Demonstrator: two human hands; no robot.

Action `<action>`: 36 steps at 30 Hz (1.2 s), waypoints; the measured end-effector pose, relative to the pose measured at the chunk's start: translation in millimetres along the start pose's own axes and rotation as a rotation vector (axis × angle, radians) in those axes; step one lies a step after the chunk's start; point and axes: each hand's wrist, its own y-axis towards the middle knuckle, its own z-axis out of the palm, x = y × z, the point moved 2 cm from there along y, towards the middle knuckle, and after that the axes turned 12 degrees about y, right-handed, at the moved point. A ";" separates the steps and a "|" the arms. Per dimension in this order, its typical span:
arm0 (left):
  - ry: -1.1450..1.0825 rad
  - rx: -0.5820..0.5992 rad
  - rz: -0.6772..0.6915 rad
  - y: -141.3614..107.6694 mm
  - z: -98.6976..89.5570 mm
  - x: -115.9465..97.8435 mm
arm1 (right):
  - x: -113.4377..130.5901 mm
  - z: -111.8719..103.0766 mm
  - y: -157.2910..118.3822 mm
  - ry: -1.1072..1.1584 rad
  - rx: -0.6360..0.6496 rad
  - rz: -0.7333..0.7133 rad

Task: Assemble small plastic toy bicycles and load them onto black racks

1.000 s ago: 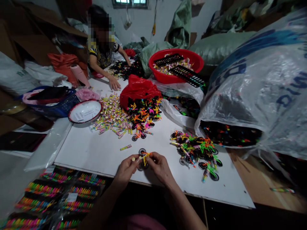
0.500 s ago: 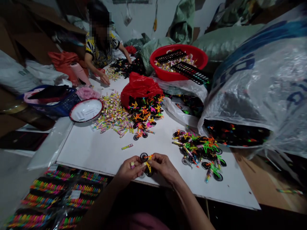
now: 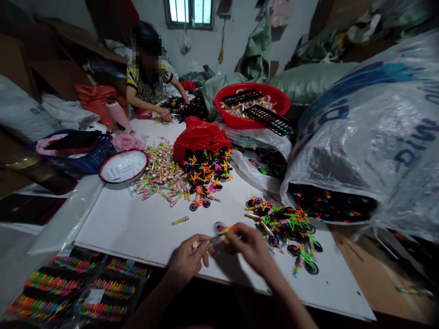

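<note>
My left hand (image 3: 188, 261) is closed around a small candy tube (image 3: 195, 245), whose pale end sticks up between the fingers. My right hand (image 3: 253, 250), blurred by motion, pinches a toy bicycle (image 3: 219, 227) with a black wheel and orange-yellow frame. Between the two hands a second, smeared tube shape lies against the bicycle, close to my left fingertips. Both hands are above the white table's (image 3: 137, 224) near edge. A single candy tube (image 3: 180, 220) lies just beyond them, and a pile of toy bicycles with tubes (image 3: 291, 224) is to the right.
Loose candy tubes (image 3: 161, 169) and toy bicycles (image 3: 209, 167) spill beside a red bag (image 3: 200, 135). A white bowl (image 3: 123, 167) stands left. Behind are a red basin (image 3: 284, 103) and a co-worker (image 3: 149, 87). A large plastic sack (image 3: 350, 137) bulges right; packed bicycles (image 3: 51, 283) lie lower left.
My right hand has moved right with the toy bicycle, and a tube shape now shows between the hands. The view has tilted up, bringing a window into sight.
</note>
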 end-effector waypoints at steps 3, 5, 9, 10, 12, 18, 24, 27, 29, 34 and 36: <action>0.008 -0.021 -0.060 4.2 -13.3 2.7 | 32.9 -74.2 1.1 -0.571 -0.252 0.009; -0.008 -0.083 -0.038 9.2 -17.5 9.0 | 45.9 -88.0 16.5 -0.923 -0.456 -0.007; -0.077 0.034 0.109 20.6 -12.7 10.8 | 31.2 -14.1 93.1 -1.010 -0.133 -0.223; -0.071 0.043 0.124 23.2 -14.4 8.7 | 23.1 8.3 114.7 -1.009 -0.044 -0.237; 0.004 -0.028 0.131 28.2 -25.7 3.7 | 8.8 38.8 150.7 -1.002 0.026 -0.241; 0.534 -0.376 0.148 43.0 -64.4 2.3 | -7.9 33.0 166.3 -0.931 0.012 -0.261; 1.262 -0.448 0.235 54.0 -54.7 -1.6 | -30.0 13.3 134.8 -0.589 -0.122 -0.320; 1.124 -0.477 0.323 56.0 -56.0 -8.2 | -30.0 7.6 126.4 -0.376 -0.212 -0.396; 0.806 -0.450 0.366 55.3 -54.9 -13.2 | -22.4 10.2 117.7 -0.238 -0.176 -0.387; -0.133 -0.217 0.192 49.0 -31.8 -26.7 | -9.0 43.6 77.2 0.152 0.188 -0.142; -0.252 -0.205 0.184 45.1 -23.1 -31.4 | -10.1 55.0 61.5 0.210 0.222 -0.062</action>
